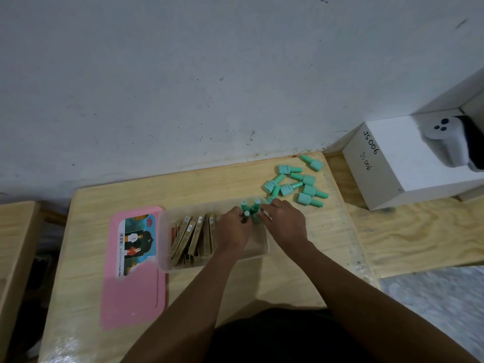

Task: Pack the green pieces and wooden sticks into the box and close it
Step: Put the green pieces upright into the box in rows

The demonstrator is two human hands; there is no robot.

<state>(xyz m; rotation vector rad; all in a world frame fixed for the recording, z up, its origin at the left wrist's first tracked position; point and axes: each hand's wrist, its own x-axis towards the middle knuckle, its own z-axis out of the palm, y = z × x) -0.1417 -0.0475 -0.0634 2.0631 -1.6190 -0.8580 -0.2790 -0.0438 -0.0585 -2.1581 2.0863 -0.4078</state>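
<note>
A clear plastic box [167, 265] sits mid-table. Several wooden sticks [192, 238] lie packed in its left half. A few green pieces [250, 208] stand upright in its far right corner. My left hand [234, 229] and my right hand [284, 221] both reach into that corner, fingers closed around the standing green pieces. Several more green pieces [298, 183] lie scattered on the table beyond the box to the right. The pink lid [135, 268] lies flat to the left of the box, label side up.
A white carton [387, 166] marked JS006 stands at the right with a white controller [445, 141] on top. The grey wall runs along the table's far edge. A cardboard box [15, 244] sits at the far left.
</note>
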